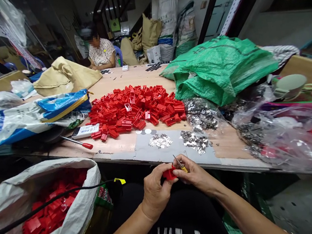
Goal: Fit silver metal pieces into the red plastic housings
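My left hand [157, 187] is closed on a red plastic part [169, 174], held above my lap just off the table's front edge. My right hand [193, 173] grips a small screwdriver-like tool with a yellow handle [184, 169], its thin metal shaft pointing up and to the left. The right fingertips also meet the red part's right side. On a grey sheet [143, 149] beyond my hands lie a pile of small flat silvery pieces [160, 141] and a second pile of metal pieces [196, 141]. A big heap of similar red parts [137, 108] covers the middle of the table.
At left stands a white sack [90, 171] holding red parts, crossed by a black cord [54, 197]. A red-handled tool [81, 143] lies near the table edge. Green sacking [221, 70] and plastic bags [290, 133] crowd the right. A person [103, 53] sits across the table.
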The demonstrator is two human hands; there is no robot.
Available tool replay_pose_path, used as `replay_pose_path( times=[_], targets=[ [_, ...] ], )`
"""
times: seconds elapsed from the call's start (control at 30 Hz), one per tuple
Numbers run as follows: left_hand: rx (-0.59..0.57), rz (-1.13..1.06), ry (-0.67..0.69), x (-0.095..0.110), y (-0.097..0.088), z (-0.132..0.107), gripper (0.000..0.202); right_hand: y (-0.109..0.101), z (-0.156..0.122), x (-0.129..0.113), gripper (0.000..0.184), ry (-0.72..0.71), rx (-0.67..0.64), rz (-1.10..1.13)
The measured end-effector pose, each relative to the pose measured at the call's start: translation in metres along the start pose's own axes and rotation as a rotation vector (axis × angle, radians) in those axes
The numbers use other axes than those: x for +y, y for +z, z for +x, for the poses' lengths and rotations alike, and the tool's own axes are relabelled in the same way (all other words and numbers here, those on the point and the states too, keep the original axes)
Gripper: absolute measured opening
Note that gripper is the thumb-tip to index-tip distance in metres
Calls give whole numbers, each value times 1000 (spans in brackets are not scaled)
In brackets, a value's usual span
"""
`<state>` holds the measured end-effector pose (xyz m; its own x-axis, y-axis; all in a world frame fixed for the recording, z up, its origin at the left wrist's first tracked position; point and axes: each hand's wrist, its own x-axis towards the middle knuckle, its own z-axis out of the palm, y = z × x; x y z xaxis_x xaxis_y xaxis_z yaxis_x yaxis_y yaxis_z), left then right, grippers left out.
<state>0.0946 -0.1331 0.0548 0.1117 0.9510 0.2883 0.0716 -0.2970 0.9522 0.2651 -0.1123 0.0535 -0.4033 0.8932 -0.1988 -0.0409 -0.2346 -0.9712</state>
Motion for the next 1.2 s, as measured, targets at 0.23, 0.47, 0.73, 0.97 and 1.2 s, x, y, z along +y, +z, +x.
replay_pose_path(
  times=[0.23, 0.47, 0.73, 0.97, 1.2],
  targets=[
    [-31, 48, 95, -12, -2, -1, 36, -4, -2, -2, 43, 98, -103, 116],
    [-55, -303, -58, -16, -7, 1, 33, 0, 3, 1, 49, 200, -165, 324],
    [212, -458, -286, -26, -10, 14, 32, -26, 42, -20, 18, -122, 201, -629],
    [233, -425, -291, -30, -16, 15, 32, -37, 71, -21, 8, -155, 312, -1263],
    [238, -441, -314, -29, -17, 19, 32, -37, 78, -22, 5, -158, 259, -1256]
  ],
)
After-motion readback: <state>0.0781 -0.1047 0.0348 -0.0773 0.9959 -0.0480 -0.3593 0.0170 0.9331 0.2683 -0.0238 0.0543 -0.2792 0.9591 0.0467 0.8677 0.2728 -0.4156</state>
